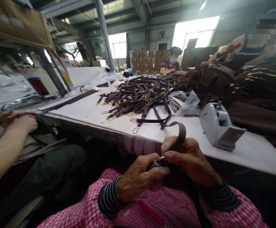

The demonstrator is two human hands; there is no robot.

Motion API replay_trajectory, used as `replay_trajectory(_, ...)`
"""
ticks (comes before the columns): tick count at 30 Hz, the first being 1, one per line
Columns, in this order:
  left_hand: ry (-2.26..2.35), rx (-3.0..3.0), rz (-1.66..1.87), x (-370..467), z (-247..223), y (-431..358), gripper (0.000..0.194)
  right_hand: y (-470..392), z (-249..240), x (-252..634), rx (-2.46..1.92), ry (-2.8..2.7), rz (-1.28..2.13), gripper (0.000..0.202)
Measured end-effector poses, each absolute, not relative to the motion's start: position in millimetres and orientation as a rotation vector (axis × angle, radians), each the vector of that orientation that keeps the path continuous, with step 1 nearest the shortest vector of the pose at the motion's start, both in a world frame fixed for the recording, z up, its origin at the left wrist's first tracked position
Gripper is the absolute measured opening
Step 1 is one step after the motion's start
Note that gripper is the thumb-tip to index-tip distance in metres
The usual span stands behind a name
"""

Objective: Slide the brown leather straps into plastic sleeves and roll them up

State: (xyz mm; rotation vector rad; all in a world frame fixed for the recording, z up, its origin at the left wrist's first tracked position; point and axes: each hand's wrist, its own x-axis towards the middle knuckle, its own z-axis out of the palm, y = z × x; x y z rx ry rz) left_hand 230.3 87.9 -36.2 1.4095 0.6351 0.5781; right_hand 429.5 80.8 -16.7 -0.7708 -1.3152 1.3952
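Observation:
My left hand [141,175] and my right hand [191,160] meet just below the table's front edge, fingers closed. A dark brown strap [181,134] loops up out of my right hand and over toward the table edge. Between my fingertips is a small shiny metal piece [161,158] at the strap's end; its exact form is hard to make out. My left hand pinches a dark part at this same end. Ahead on the table lies a tangled pile of dark brown straps [140,101] with gold-coloured clasps [136,129].
A white tape dispenser [215,126] stands at the right on the white table [81,109]. Behind it are stacked brown bags [207,79] and clear plastic [189,104]. A co-worker's hands [21,123] are at the left. Another person [172,61] sits across, and one stands at far right.

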Motion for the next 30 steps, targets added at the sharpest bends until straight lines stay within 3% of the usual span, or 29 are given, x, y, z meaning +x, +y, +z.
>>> replay_trajectory(11,0.811,1.508,0.622,223,-42,91,0.019,80,-41,416,-0.795,-1.34,1.492,0.005)
replay_trajectory(18,0.738,1.4,0.572,216,-50,95,0.042,69,-39,421,-0.787,-1.382,1.4,0.006)
replay_trajectory(24,1.057,1.625,0.686,203,-46,85,0.02,61,-42,428,-0.852,-1.468,1.365,0.002)
replay_trajectory(30,0.976,1.428,0.552,194,-53,75,0.032,54,-47,427,-0.867,-1.566,1.305,0.006)
